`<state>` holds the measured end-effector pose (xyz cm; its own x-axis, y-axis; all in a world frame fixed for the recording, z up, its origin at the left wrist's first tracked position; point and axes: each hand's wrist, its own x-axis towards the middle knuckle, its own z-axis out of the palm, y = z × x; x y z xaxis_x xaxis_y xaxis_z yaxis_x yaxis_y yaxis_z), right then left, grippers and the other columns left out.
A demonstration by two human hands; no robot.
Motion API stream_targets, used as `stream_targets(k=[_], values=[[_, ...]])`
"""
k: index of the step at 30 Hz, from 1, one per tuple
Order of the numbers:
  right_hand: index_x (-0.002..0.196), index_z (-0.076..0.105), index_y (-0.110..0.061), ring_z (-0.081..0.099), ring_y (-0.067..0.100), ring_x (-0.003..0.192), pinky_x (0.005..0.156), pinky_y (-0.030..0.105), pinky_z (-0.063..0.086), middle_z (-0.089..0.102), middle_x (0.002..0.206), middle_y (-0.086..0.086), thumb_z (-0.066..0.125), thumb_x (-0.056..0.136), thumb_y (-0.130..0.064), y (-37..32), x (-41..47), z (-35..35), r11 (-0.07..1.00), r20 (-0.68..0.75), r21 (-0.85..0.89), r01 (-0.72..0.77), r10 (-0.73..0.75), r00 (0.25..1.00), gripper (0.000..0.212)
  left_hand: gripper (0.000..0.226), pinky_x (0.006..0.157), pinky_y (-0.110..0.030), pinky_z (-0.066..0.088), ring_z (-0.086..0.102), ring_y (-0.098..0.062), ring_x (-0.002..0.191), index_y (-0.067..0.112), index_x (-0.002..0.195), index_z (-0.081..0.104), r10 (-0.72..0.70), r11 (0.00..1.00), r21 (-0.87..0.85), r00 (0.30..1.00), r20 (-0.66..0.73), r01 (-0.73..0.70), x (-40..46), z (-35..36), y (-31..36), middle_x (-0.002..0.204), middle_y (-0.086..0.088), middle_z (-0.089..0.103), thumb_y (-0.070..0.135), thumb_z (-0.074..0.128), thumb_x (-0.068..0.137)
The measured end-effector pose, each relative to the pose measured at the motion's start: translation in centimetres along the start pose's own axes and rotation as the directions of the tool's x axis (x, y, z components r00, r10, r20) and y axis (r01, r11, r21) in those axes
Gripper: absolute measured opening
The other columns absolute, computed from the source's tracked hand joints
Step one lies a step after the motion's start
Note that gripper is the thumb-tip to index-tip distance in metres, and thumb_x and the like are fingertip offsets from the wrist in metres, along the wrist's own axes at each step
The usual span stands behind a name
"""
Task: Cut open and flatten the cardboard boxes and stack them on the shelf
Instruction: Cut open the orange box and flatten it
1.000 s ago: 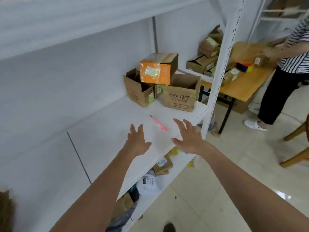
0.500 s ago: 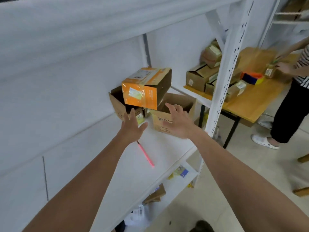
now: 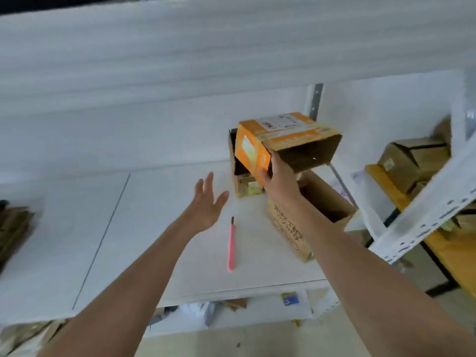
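Note:
My right hand (image 3: 277, 176) grips the lower front edge of an orange cardboard box (image 3: 280, 136), which is tilted with its open side facing right. The box sits above two brown open boxes: a small one (image 3: 244, 182) behind it and a larger one with printed characters (image 3: 291, 228) on the white shelf (image 3: 154, 228). My left hand (image 3: 207, 202) hovers open over the shelf, fingers spread, just left of the boxes. A pink utility knife (image 3: 231, 244) lies on the shelf below my left hand.
A white shelf upright (image 3: 425, 220) crosses the right side. Beyond it a wooden table (image 3: 453, 253) carries more brown boxes (image 3: 409, 161). Flattened brown cardboard (image 3: 13, 228) lies at the shelf's far left. Loose items fill the lower shelf (image 3: 231, 310).
Both hands reached up from the shelf front to the boxes. My right hand has taken hold of the orange box. The view swung left, and the person at the table left the frame.

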<state>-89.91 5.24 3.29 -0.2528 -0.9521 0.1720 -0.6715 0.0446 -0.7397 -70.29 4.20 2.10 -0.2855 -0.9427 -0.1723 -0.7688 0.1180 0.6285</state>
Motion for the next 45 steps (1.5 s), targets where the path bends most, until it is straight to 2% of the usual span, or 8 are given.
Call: stream_targets(k=[6,10,18,25,32,35,39,45], values=[[0.136,0.054,-0.017,0.064,0.036,0.089,0.073,0.042,0.05,0.07,0.1,0.012,0.055,0.082,0.012,-5.3,-2.4,4.2,0.929,-0.087,-0.074,0.362,-0.368,0.926,0.062,0.069,0.12,-0.041,0.007,0.006,-0.022,0.151,0.022,0.157,0.003,-0.223,0.954,-0.255,0.94,-0.258,0.156,-3.0,-4.5,-5.1,0.164,-0.002,0.009,0.057,0.018,0.1],[0.12,0.066,-0.019,0.066,0.028,0.088,0.088,0.037,0.051,0.074,0.1,0.001,0.059,0.069,0.012,-8.0,-4.8,6.7,0.766,0.03,-0.202,0.611,-0.619,0.785,0.06,0.072,0.113,-0.047,0.032,0.039,-0.026,0.137,0.031,0.155,0.018,-0.438,0.731,-0.667,0.849,-0.296,0.145,-4.3,-7.6,-7.5,0.161,-0.001,0.022,0.069,0.016,0.094],[0.115,0.066,-0.032,0.061,0.019,0.106,0.089,0.026,0.03,0.069,0.109,-0.007,0.058,0.089,-0.018,-6.5,-7.3,13.6,0.598,0.653,-0.171,0.783,-0.526,0.545,0.03,0.07,0.098,-0.047,0.044,0.046,-0.033,0.129,0.036,0.148,0.031,-0.567,0.552,-0.785,0.817,-0.107,0.281,-8.3,-6.0,-12.7,0.153,-0.003,0.037,0.075,0.03,0.09],[0.108,0.071,-0.035,0.049,0.01,0.11,0.1,0.028,0.028,0.068,0.11,-0.018,0.065,0.088,-0.047,-4.0,-8.1,16.5,0.729,0.516,0.019,0.685,-0.594,0.617,0.025,0.051,0.102,-0.051,0.039,0.039,-0.035,0.137,0.051,0.147,0.018,-0.512,0.667,-0.684,0.849,-0.133,0.295,-9.8,-4.4,-15.7,0.157,-0.004,0.03,0.062,0.017,0.098],[0.083,0.08,-0.03,0.062,0.011,0.086,0.086,0.025,0.04,0.074,0.082,-0.014,0.075,0.085,-0.025,-4.2,-8.7,16.7,0.91,0.318,0.278,0.308,-0.39,0.864,0.007,0.055,0.101,-0.051,0.039,0.047,-0.035,0.13,0.059,0.147,0.007,-0.494,0.624,-0.746,0.857,-0.144,0.234,-11.3,-5.6,-19.0,0.157,-0.002,0.03,0.066,0.022,0.094],[0.091,0.077,-0.022,0.072,0.016,0.087,0.072,0.019,0.053,0.077,0.091,0.0,0.069,0.088,-0.025,-5.1,-8.6,16.8,0.674,0.324,0.71,-0.205,-0.053,0.945,0.009,0.063,0.102,-0.049,0.039,0.047,-0.033,0.126,0.052,0.151,0.004,-0.536,0.608,-0.758,0.826,-0.172,0.236,-11.7,-6.9,-21.0,0.159,-0.003,0.028,0.063,0.029,0.094],[0.12,0.066,-0.008,0.068,0.03,0.109,0.079,0.045,0.059,0.069,0.12,0.016,0.058,0.089,-0.033,-5.6,-8.2,18.2,0.188,0.614,0.762,-0.62,0.096,0.783,0.04,0.072,0.116,-0.052,0.025,0.026,-0.028,0.146,0.038,0.156,0.005,-0.564,0.606,-0.761,0.799,-0.208,0.23,-11.8,-9.1,-23.2,0.162,-0.001,0.02,0.061,0.036,0.095],[0.137,0.054,-0.014,0.069,0.032,0.103,0.08,0.052,0.058,0.069,0.12,0.014,0.058,0.096,-0.04,-4.1,-6.8,19.2,0.225,0.672,0.588,-0.777,0.399,0.624,0.049,0.07,0.118,-0.05,0.022,0.028,-0.027,0.145,0.039,0.155,0.016,-0.517,0.569,-0.788,0.847,-0.12,0.236,-10.7,-10.4,-23.6,0.159,0.001,0.029,0.058,0.045,0.094]])
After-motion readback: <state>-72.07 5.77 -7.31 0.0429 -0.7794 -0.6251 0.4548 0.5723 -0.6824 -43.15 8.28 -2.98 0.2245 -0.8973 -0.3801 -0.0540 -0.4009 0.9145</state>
